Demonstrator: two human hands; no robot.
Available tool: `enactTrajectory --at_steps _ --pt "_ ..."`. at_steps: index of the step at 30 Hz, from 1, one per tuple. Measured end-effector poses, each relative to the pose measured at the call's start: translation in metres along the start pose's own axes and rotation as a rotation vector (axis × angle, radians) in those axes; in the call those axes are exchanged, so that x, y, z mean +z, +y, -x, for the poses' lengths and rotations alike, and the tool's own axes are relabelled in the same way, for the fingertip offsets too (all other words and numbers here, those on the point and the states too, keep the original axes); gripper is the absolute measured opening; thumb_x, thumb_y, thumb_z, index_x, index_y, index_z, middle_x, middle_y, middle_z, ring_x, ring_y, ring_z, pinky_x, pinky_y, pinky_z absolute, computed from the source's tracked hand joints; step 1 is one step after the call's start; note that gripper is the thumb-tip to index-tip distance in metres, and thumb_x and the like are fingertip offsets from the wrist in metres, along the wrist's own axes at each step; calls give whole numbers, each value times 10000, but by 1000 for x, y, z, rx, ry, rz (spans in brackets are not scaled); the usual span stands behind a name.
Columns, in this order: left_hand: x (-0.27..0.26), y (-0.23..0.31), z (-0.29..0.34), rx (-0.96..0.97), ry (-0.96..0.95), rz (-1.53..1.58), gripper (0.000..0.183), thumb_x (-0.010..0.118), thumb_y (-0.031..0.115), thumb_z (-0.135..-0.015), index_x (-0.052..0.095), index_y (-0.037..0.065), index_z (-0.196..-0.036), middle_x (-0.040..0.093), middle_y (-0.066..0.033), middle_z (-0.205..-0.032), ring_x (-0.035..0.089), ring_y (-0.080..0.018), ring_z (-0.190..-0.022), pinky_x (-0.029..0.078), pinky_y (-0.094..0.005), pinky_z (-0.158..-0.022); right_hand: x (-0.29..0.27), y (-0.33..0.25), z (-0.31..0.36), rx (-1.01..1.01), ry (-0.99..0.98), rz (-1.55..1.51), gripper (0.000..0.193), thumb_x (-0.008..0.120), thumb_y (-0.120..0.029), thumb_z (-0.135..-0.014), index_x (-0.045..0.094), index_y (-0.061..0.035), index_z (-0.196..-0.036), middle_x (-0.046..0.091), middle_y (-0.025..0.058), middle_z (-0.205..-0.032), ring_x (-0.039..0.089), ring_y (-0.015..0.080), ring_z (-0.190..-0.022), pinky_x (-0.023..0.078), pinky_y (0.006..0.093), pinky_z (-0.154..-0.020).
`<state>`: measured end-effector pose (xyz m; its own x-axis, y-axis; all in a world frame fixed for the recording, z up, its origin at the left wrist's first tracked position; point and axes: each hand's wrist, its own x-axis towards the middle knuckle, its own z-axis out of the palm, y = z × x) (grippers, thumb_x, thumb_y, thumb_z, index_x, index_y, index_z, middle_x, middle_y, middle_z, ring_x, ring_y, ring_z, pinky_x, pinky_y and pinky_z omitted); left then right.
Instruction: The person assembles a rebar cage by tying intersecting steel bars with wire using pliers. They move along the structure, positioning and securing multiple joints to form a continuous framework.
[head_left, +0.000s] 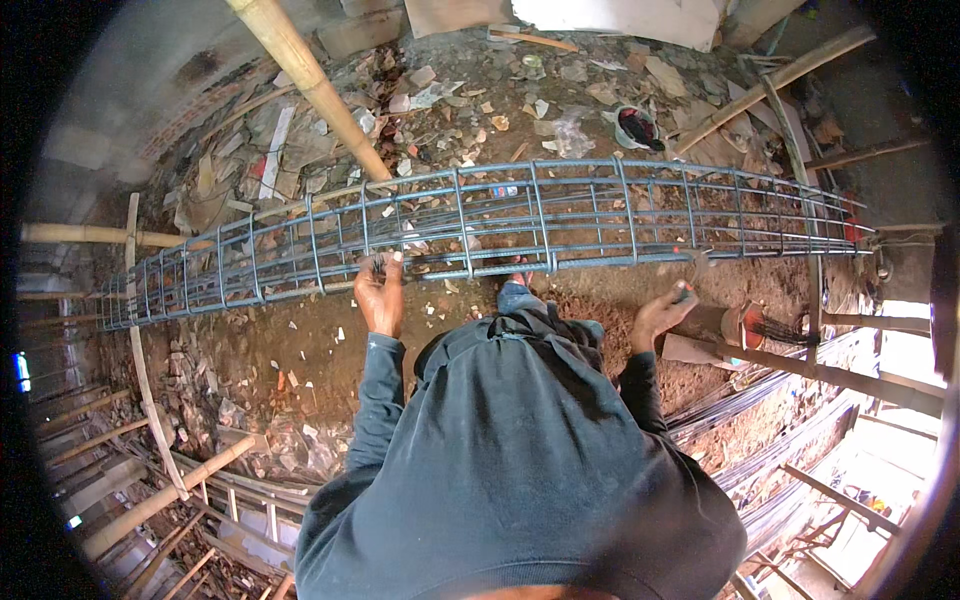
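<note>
A long cage of steel reinforcing bars (pixel 545 215) with square stirrups stretches across in front of me. At its near lower bar is my left hand (pixel 380 298), fingers closed and pointing up, with a small bunch of thin dark wire (pixel 379 266) between thumb and fingers. My right hand (pixel 662 316) is closed just on the near side of the cage, farther right. From it sticks up a small hand tool (pixel 698 262), blurred by motion, with a bit of orange-red near the fingers. The tool's exact kind is unclear.
A bamboo pole (pixel 315 85) slants down behind the cage. Wooden supports (pixel 808 200) stand at its right end. Rubble and scraps cover the dirt floor. A bucket (pixel 636 128) sits beyond the cage. Long bars (pixel 770 400) lie at lower right, near an orange-rimmed container (pixel 737 325).
</note>
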<state>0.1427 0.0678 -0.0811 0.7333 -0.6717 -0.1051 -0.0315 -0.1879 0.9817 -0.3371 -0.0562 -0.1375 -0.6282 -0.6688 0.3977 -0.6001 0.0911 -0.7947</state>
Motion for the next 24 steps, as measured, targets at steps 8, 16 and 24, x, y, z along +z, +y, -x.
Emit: enactTrajectory --at_steps 8,16,24 --pt "51 10 19 84 -185 16 208 769 217 -994 720 16 -969 705 -14 -835 597 -88 -756 486 -276 -699 -14 -153 -70 -436 101 -89 632 780 -351 -968 435 41 -1324 513 199 -1196 553 324 -1046 463 435 -952" --pt "102 39 54 496 -607 -398 394 748 252 -961 698 2 -1261 713 -242 -1272 678 -433 -1199 546 -480 -1003 11 -266 -23 -585 -910 -15 567 751 -140 -921 532 -69 -1439 689 230 -1224 680 458 -1116 549 507 -941" --pt "134 24 57 584 -871 -491 515 667 298 -1013 578 56 -1459 600 -225 -1484 613 -423 -1311 540 -481 -1046 57 -278 -15 -552 -1494 298 699 838 -215 -861 427 -51 -1402 694 274 -1214 648 506 -1159 515 564 -972"
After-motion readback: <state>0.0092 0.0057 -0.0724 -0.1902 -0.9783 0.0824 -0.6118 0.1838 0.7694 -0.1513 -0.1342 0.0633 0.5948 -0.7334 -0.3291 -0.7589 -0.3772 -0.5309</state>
